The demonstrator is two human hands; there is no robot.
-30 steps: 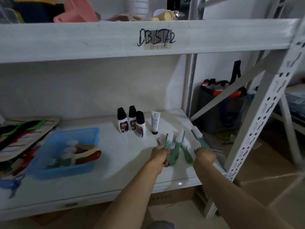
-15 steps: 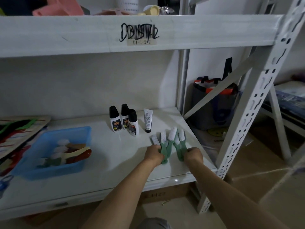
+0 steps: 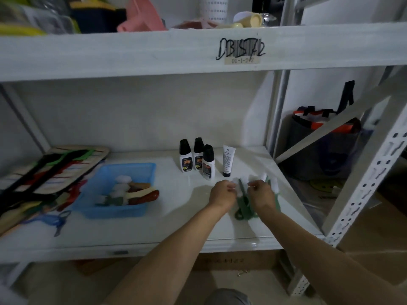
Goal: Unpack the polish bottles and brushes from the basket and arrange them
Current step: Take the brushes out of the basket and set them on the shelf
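Three bottles [image 3: 198, 158] and a tube [image 3: 228, 160] stand on the shelf [image 3: 187, 227], both hands [image 3: 222, 193] [image 3: 261, 191] grip green brushes [image 3: 243, 208] beside them, while more brushes [image 3: 132, 193] wait in the basket [image 3: 119, 211].

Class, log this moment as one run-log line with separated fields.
left hand: on green brushes | right hand: on same brushes | polish bottles: upright | blue basket: brushes remain

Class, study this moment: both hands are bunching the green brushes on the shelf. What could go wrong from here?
1. The left hand works close to the three black-capped white polish bottles; a nudge might topple them.
2. The green-handled white-bristled brushes lie near the white shelf front, so one could slide off.
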